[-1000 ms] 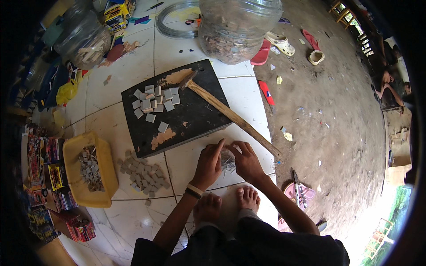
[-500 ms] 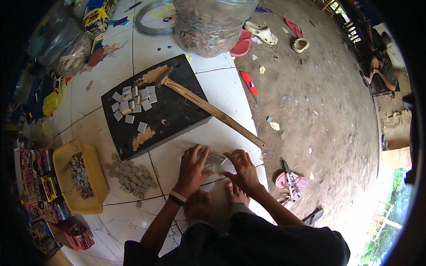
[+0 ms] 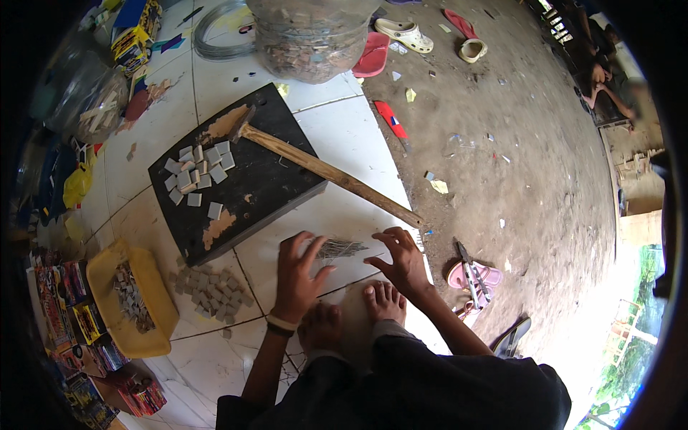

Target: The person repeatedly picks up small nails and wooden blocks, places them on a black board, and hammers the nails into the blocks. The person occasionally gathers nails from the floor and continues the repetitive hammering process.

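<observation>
In the head view, your two hands are apart from each other in the lower middle of the frame, with fingers spread and bent, and neither one is clamped on anything. Between them, at the centre just under the middle of the frame, lies a bundle of thin grey wires [image 3: 338, 249] on the white tiles [image 3: 355, 136]. Your left hand [image 3: 292, 281] is beside the left end of this bundle, and your right hand [image 3: 407, 269] is near its right end; whether some fingertip touches the wires, I cannot tell. Above your left hand, left of the centre, there is a black block [image 3: 269, 183], and on it lie small grey square pieces [image 3: 193, 175]. A hammer [image 3: 326, 172] has its head on this block, and its wooden handle goes slanting to the right, ending above your right hand. More grey squares [image 3: 215, 292] form a loose pile at the lower left of the frame, beside a yellow tub [image 3: 162, 297] which contains similar small pieces. At the upper middle you have a big clear plastic container [image 3: 312, 46] with many fragments inside, and a wire coil [image 3: 222, 53] lies just to its left. At the lower right, a pink sandal [image 3: 490, 275] is on the ground.
</observation>
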Motion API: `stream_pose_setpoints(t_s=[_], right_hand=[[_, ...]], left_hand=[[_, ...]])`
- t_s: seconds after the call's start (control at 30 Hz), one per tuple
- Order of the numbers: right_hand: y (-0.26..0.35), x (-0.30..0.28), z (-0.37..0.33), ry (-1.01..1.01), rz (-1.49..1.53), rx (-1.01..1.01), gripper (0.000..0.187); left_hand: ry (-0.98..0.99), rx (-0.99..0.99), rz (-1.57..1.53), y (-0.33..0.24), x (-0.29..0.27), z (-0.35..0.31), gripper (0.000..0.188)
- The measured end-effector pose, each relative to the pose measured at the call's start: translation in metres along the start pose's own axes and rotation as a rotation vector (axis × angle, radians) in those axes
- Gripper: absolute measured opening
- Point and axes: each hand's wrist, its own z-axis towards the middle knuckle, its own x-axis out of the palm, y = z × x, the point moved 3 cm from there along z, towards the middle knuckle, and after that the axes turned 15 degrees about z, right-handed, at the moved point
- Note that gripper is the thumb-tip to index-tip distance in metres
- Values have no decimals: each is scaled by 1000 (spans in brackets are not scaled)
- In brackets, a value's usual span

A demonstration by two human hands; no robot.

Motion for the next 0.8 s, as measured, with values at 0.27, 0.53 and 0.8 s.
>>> stream_pose_setpoints(t_s=[0.27, 0.53, 0.8], right_hand=[[-6, 7, -14, 55, 195, 163, 17], [11, 19, 10, 82, 251, 79, 22], [27, 29, 14, 113, -30, -37, 76]], left_hand=[[111, -105, -134, 17, 21, -9, 56], [162, -200, -254, -7, 32, 6, 53], [114, 99, 57, -11, 9, 25, 74]])
